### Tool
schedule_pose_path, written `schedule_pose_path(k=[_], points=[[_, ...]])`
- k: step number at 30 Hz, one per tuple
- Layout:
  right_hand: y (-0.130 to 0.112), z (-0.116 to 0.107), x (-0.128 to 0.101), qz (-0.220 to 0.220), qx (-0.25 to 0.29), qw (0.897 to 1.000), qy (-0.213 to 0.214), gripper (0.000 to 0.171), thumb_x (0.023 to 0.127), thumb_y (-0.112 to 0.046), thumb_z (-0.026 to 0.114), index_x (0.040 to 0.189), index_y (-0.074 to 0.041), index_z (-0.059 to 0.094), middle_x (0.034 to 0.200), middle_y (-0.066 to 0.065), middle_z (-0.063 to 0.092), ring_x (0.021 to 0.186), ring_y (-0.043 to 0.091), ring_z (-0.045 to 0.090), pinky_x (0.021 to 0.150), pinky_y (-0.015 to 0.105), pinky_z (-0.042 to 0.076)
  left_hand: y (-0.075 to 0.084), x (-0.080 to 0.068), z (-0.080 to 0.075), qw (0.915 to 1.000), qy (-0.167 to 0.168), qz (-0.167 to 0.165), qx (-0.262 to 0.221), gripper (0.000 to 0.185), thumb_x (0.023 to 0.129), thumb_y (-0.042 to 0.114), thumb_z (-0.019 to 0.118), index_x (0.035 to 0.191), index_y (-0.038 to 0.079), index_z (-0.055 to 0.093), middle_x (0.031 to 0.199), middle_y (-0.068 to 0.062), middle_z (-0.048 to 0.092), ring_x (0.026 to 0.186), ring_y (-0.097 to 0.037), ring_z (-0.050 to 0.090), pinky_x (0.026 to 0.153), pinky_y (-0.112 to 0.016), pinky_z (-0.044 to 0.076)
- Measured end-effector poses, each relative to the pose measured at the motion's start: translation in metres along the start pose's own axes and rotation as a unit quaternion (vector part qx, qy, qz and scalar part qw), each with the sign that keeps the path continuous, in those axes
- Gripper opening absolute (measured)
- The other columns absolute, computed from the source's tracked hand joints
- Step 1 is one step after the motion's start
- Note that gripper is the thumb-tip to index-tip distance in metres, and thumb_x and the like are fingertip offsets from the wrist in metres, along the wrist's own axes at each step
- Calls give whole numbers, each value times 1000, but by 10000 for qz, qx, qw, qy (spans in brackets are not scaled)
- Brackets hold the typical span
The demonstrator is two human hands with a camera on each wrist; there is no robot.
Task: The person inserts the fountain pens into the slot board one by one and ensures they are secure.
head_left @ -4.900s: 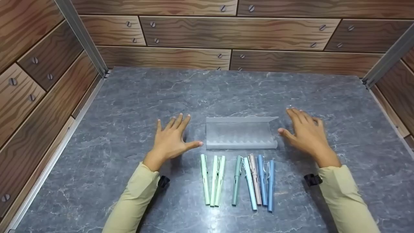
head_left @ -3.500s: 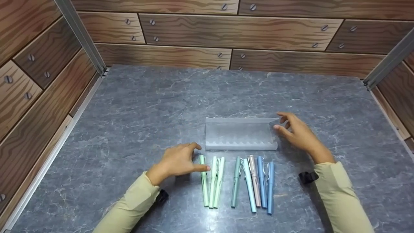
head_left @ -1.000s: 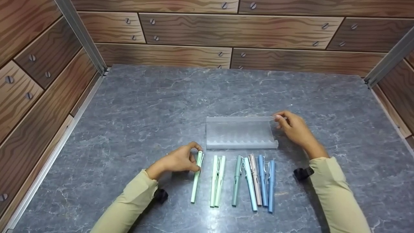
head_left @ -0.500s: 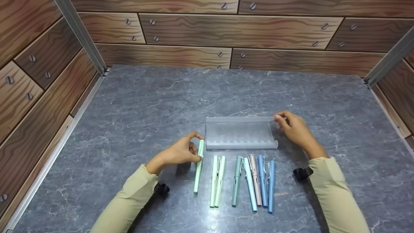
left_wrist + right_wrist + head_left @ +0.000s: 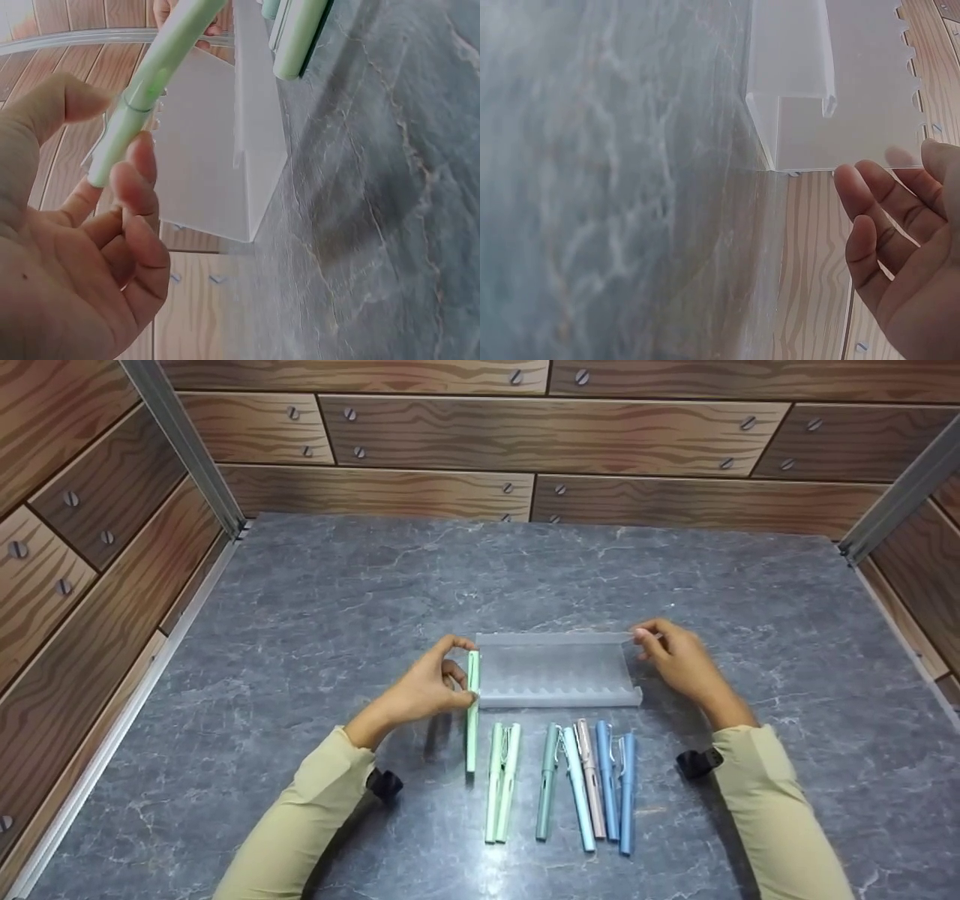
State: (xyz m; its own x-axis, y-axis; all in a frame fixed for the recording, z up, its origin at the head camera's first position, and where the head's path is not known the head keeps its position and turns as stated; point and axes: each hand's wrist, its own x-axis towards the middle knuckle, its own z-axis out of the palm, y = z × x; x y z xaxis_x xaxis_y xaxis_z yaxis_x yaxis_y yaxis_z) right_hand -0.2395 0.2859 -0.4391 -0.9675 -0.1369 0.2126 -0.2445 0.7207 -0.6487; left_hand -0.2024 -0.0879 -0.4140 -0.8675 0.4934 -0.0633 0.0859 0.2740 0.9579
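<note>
My left hand (image 5: pixel 426 684) pinches a light green pen (image 5: pixel 472 739) between thumb and fingers, at the left end of a clear plastic pen rack (image 5: pixel 559 664). The pen's clip shows in the left wrist view, where the pen (image 5: pixel 159 67) slants up above the table. Scalloped notches run along the rack's front and back edges. At the rack's far right corner, my right hand (image 5: pixel 681 661) pinches the edge with thumb and forefinger. In the right wrist view a fingertip shows through the translucent rack (image 5: pixel 802 135), and the other fingers curl loosely below.
Two light green pens (image 5: pixel 502 784) lie in front of the rack. To their right lie a dark green pen (image 5: pixel 547 784), a light blue pen (image 5: pixel 579 795), a pinkish-brown pen (image 5: pixel 589 776) and two blue pens (image 5: pixel 627 795). Wood-patterned walls (image 5: pixel 480 431) enclose the grey marbled table (image 5: pixel 360 577).
The left hand has picked up the leftmost light green pen and carried it away from me to the rack's left end. The right hand has come in to the rack's far right corner.
</note>
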Motion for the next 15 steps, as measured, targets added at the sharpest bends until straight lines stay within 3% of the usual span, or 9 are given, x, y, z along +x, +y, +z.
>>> schedule_pose_path(k=[8, 15], points=[[-1, -1, -1, 9, -75, 10000, 26, 30, 101, -23, 48, 109, 2, 63, 98, 22, 68, 80, 33, 66, 63, 19, 44, 6, 10, -2, 9984, 454, 330, 17, 63, 77, -5, 68, 132, 11, 42, 81, -3, 57, 58, -9, 46, 54, -19, 41], [-1, 2, -1, -11, -65, 9999, 138, 27, 100, -21, 51, 106, 1, 65, 87, 21, 68, 71, 16, 61, 63, 17, 41, 12, 18, -5, 9963, 758, 332, 218, 60, 80, 1, 69, 132, 18, 45, 85, -5, 61, 58, -11, 47, 55, -23, 41]])
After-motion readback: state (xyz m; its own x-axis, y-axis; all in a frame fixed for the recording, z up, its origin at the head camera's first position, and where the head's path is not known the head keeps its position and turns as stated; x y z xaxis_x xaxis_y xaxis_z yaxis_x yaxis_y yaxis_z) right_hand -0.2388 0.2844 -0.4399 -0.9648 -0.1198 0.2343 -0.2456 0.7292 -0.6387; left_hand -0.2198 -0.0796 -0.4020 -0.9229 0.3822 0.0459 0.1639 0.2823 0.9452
